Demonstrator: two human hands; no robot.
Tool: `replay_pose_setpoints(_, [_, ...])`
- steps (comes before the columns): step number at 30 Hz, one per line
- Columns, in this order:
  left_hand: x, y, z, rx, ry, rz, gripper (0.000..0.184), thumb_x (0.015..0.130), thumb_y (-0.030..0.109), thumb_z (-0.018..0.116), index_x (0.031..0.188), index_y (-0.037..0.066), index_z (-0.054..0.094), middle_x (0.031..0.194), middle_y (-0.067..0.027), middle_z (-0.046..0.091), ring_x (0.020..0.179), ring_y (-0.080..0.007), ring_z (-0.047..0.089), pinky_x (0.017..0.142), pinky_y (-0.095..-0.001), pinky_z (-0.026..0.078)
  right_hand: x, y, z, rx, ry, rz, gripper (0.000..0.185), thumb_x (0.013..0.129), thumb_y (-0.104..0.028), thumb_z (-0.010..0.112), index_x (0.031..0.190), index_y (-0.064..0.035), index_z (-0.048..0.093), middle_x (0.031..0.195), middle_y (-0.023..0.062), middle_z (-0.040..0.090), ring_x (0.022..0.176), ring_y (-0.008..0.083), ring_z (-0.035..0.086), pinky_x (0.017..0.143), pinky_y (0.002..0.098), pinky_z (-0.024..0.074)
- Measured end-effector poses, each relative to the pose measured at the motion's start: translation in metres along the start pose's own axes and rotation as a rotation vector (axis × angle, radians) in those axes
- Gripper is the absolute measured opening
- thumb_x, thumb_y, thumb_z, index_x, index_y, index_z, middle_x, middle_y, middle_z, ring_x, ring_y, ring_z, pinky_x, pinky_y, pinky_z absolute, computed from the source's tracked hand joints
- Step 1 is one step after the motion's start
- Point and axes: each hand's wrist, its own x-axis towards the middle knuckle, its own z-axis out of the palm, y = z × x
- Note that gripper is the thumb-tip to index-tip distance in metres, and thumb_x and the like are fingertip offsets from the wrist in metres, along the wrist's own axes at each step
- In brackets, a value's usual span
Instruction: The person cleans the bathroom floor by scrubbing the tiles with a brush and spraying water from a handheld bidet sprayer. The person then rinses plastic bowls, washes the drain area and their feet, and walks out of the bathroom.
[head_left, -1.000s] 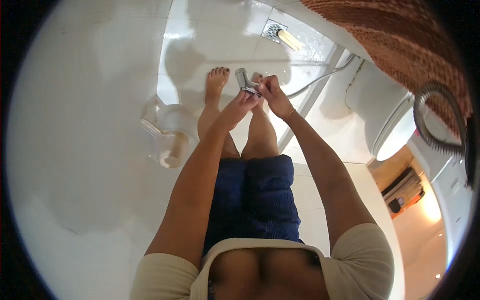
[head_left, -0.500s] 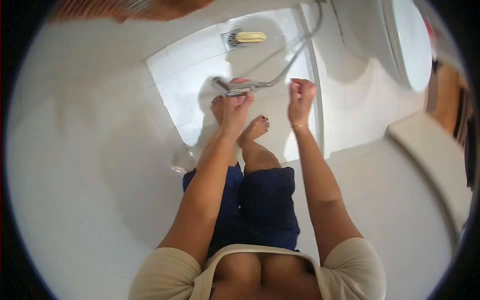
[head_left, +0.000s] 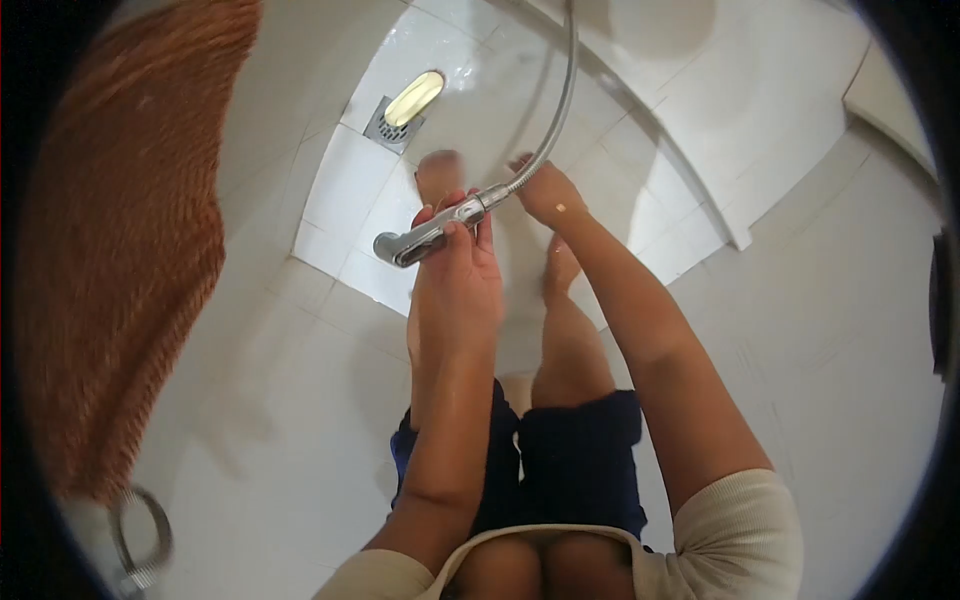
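Observation:
A chrome handheld sprayer (head_left: pixel 435 235) lies across my left hand (head_left: pixel 465 265), which is closed around its body; the nozzle points left. From its right end a metal hose (head_left: pixel 560 110) curves upward. My right hand (head_left: pixel 550 195) is beside the hose near the sprayer's connector, its fingers curled and partly behind the hose. Whether they hold anything is hidden. On the tiled floor beyond, a pale yellow oblong thing (head_left: pixel 414 98) rests partly over a square metal drain grate (head_left: pixel 385 128).
My feet stand on white floor tiles (head_left: pixel 345 185), bounded on the right by a raised ledge (head_left: pixel 650 110). A brown towel (head_left: pixel 130 220) hangs at the left. A metal ring-shaped fitting (head_left: pixel 145 525) shows at the lower left.
My view has turned and shifted left, bringing more of the brown towel in. My right hand has come closer to the sprayer and its hose. My left hand still holds the sprayer.

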Motion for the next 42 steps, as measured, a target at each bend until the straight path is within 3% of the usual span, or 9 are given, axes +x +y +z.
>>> replay_pose_setpoints(10, [0.082, 0.043, -0.012, 0.347, -0.053, 0.097, 0.036, 0.088, 0.03, 0.052, 0.113, 0.004, 0.048, 0.122, -0.012, 0.049, 0.119, -0.0325, 0.042, 0.105, -0.0426, 0.033, 0.213, -0.04, 0.09, -0.289, 0.515, -0.347, 0.041, 0.079, -0.015, 0.05, 0.12, -0.0149, 0.048, 0.118, 0.0032, 0.05, 0.11, 0.0209, 0.047, 0.095, 0.0375, 0.036])
replay_pose_setpoints(13, [0.09, 0.058, -0.005, 0.556, -0.209, 0.176, 0.041, 0.09, 0.037, 0.046, 0.115, 0.004, 0.048, 0.12, -0.0127, 0.05, 0.12, -0.0321, 0.041, 0.106, -0.0442, 0.03, 0.206, -0.042, 0.104, -0.123, 0.171, -0.106, 0.033, 0.077, -0.023, 0.054, 0.11, -0.0246, 0.053, 0.114, -0.0014, 0.052, 0.105, 0.02, 0.049, 0.096, 0.0438, 0.0356])
replay_pose_setpoints(16, [0.084, 0.057, 0.006, 0.646, -0.34, 0.294, 0.035, 0.088, 0.034, 0.052, 0.115, 0.013, 0.045, 0.118, -0.0092, 0.047, 0.115, -0.03, 0.044, 0.102, -0.0448, 0.033, 0.126, -0.029, 0.081, -0.013, 0.397, -0.047, 0.019, 0.071, -0.022, 0.06, 0.087, -0.0114, 0.058, 0.094, 0.0062, 0.059, 0.091, 0.0233, 0.053, 0.082, 0.04, 0.042])
replay_pose_setpoints(18, [0.073, 0.047, 0.019, 0.571, -0.457, 0.278, 0.028, 0.089, 0.03, 0.05, 0.111, 0.013, 0.048, 0.109, -0.0087, 0.049, 0.109, -0.0286, 0.047, 0.103, -0.0459, 0.032, 0.075, -0.008, 0.081, 0.513, 0.321, 0.268, 0.031, 0.067, -0.024, 0.064, 0.091, -0.0056, 0.056, 0.09, 0.0132, 0.059, 0.088, 0.0277, 0.054, 0.079, 0.0388, 0.0418])
replay_pose_setpoints(23, [0.05, 0.017, 0.022, 0.467, -0.626, 0.079, 0.019, 0.09, 0.026, 0.045, 0.1, 0.011, 0.051, 0.098, -0.0082, 0.049, 0.095, -0.0248, 0.049, 0.099, -0.0462, 0.035, -0.098, 0.063, 0.126, 0.747, 0.484, 0.935, 0.04, 0.074, -0.031, 0.064, 0.094, 0.0003, 0.051, 0.091, 0.0191, 0.058, 0.087, 0.0358, 0.054, 0.077, 0.0428, 0.0416])
replay_pose_setpoints(33, [0.094, 0.004, -0.029, 0.48, 0.193, -0.089, 0.049, 0.095, 0.035, 0.035, 0.1, -0.013, 0.042, 0.098, -0.0209, 0.053, 0.096, -0.0295, 0.052, 0.094, -0.038, 0.041, -0.261, 0.24, 0.206, 0.716, 1.157, 1.682, 0.051, 0.074, -0.027, 0.063, 0.108, -0.001, 0.036, 0.09, 0.0231, 0.059, 0.079, 0.036, 0.06, 0.068, 0.0414, 0.0476])
replay_pose_setpoints(36, [0.109, 0.01, -0.03, 0.471, 0.172, -0.065, 0.052, 0.096, 0.033, 0.034, 0.108, -0.017, 0.036, 0.105, -0.0243, 0.052, 0.1, -0.0302, 0.052, 0.096, -0.0388, 0.04, -0.237, 0.283, 0.191, 0.999, 1.523, 1.487, 0.051, 0.075, -0.026, 0.063, 0.109, -0.0026, 0.033, 0.087, 0.0211, 0.06, 0.08, 0.0356, 0.061, 0.067, 0.0418, 0.0478])
replay_pose_setpoints(39, [0.099, 0.006, -0.02, 0.528, 0.112, -0.066, 0.05, 0.096, 0.032, 0.034, 0.108, -0.017, 0.037, 0.105, -0.0241, 0.053, 0.101, -0.0303, 0.053, 0.095, -0.0396, 0.041, -0.228, 0.275, 0.124, 0.859, 1.024, 1.406, 0.053, 0.075, -0.025, 0.063, 0.111, -0.002, 0.032, 0.086, 0.0222, 0.06, 0.081, 0.035, 0.06, 0.069, 0.0419, 0.0469])
replay_pose_setpoints(42, [0.1, 0.009, -0.021, 0.508, 0.103, -0.138, 0.05, 0.096, 0.032, 0.034, 0.108, -0.016, 0.037, 0.105, -0.0251, 0.053, 0.099, -0.0305, 0.054, 0.094, -0.0403, 0.043, -0.237, 0.28, 0.084, 0.603, 1.181, 1.292, 0.057, 0.074, -0.029, 0.065, 0.113, -0.0004, 0.036, 0.101, 0.0234, 0.055, 0.092, 0.0329, 0.057, 0.08, 0.0393, 0.0444])
